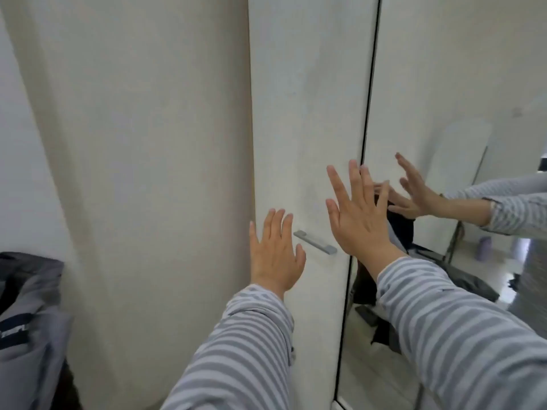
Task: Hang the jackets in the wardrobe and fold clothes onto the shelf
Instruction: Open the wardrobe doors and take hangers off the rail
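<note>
Fingers of right hand (359, 220) straight, spread apart, flat toward white wardrobe door (307, 113), holding nothing; tips near dark door seam (368, 113) at 1 o'clock of the hand. Likely pressing door shut or bracing before a pull; contact with panel not certain. Fingers of left hand (273, 253) straight, loosely apart, also empty, flat toward same door panel, at 8 o'clock from right hand. Grey bar handle (315, 246) just between both hands, at 3 o'clock of left hand, not gripped. Both palms out rather than on handle: reads as pushing, not opening. Striped sleeves (444, 321) run back from wrists toward 5 and 6 o'clock. Mirror door (444, 84) at 3 o'clock of the seam, reflecting both hands and a sleeve. Wardrobe closed at the white door, interior, rail and shelf hidden. Beige curtain (133, 143) at 9 o'clock of door. Grey jacket (26, 321) heaped at 8 o'clock, far frame edge, well apart from hands, not hung. More dark clothing seen only in mirror reflection. Task progress inside wardrobe impossible to judge.
</note>
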{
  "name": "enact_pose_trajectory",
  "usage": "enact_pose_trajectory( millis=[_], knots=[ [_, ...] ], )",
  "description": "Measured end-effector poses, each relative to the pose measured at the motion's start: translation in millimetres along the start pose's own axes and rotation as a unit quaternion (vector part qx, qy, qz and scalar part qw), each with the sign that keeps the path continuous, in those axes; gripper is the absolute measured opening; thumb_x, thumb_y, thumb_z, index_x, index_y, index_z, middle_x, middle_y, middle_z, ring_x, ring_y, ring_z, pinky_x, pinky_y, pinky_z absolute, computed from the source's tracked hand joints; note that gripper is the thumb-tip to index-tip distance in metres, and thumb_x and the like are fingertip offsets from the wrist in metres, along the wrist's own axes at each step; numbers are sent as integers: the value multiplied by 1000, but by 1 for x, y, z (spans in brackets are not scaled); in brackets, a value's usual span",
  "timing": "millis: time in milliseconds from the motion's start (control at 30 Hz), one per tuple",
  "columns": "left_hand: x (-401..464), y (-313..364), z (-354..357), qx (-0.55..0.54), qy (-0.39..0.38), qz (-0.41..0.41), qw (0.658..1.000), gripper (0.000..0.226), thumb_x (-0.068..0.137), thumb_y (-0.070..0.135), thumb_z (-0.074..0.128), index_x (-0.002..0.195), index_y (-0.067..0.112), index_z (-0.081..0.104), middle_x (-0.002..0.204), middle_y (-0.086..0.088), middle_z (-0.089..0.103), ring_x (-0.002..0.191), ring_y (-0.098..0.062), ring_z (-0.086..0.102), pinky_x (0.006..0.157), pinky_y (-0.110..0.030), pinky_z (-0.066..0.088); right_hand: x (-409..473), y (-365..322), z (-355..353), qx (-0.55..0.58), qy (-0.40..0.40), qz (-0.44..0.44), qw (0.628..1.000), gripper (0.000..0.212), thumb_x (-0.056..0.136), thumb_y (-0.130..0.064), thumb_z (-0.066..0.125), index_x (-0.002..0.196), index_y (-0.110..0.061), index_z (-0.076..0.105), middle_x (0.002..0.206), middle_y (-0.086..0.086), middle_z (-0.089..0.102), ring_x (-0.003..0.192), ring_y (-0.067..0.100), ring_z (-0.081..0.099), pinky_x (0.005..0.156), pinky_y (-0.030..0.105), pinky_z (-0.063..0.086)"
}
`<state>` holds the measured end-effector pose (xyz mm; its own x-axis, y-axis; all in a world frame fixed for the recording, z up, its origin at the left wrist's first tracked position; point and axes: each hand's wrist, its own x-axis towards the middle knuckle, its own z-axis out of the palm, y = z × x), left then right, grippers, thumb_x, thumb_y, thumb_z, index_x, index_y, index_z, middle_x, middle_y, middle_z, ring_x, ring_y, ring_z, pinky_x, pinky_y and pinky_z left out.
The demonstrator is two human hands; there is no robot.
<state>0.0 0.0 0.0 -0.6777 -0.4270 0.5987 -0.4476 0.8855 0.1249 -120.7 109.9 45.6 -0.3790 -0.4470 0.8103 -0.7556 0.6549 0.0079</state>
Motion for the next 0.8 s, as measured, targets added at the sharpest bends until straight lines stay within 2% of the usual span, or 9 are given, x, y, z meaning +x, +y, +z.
enact_pose_trajectory(
  millis=[167, 300, 467, 567, 800],
  knots=[
    [12, 29, 41, -4, -93, 30, 995, 66, 97, 42, 29, 153, 16, 5, 162, -1, -3, 149, -18, -11, 117, -55, -6, 5, 27, 14, -55, 11, 4, 998, 58, 97, -42, 18, 152, -30, 2, 160, 12, 8, 148, 29, 9, 112, 64, 8],
    [26, 47, 73, 5, -170, 44, 984, 69, 99, 44, 25, 153, 12, -5, 161, -3, -13, 148, -19, -16, 116, -57, -12, 13, 44, 36, -82, 14, -13, 996, 59, 98, -43, 20, 153, -29, 5, 160, 12, 8, 148, 29, 7, 113, 63, -1],
    [45, 57, 107, 29, -263, 36, 964, 71, 99, 48, 21, 151, 11, -11, 160, -2, -16, 147, -17, -17, 115, -57, -11, 19, 53, 61, -123, 27, -16, 992, 61, 98, -41, 25, 153, -24, 8, 160, 13, 9, 149, 27, 5, 112, 65, -5],
    [52, 57, 121, 28, -262, 28, 964, 72, 99, 48, 23, 152, 11, -8, 162, -2, -9, 148, -17, -12, 116, -57, -10, 20, 54, 74, -135, 40, -14, 990, 61, 98, -40, 27, 153, -24, 7, 161, 13, 6, 149, 27, 4, 111, 61, -11],
    [50, 43, 120, 53, -160, 73, 983, 55, 98, 43, 32, 145, 14, 25, 148, -2, 32, 144, -20, 21, 119, -52, 2, 20, 43, 82, -104, 44, 6, 994, 62, 98, -35, 33, 153, -23, 8, 161, 12, 7, 149, 26, 6, 111, 60, -10]
  ],
)
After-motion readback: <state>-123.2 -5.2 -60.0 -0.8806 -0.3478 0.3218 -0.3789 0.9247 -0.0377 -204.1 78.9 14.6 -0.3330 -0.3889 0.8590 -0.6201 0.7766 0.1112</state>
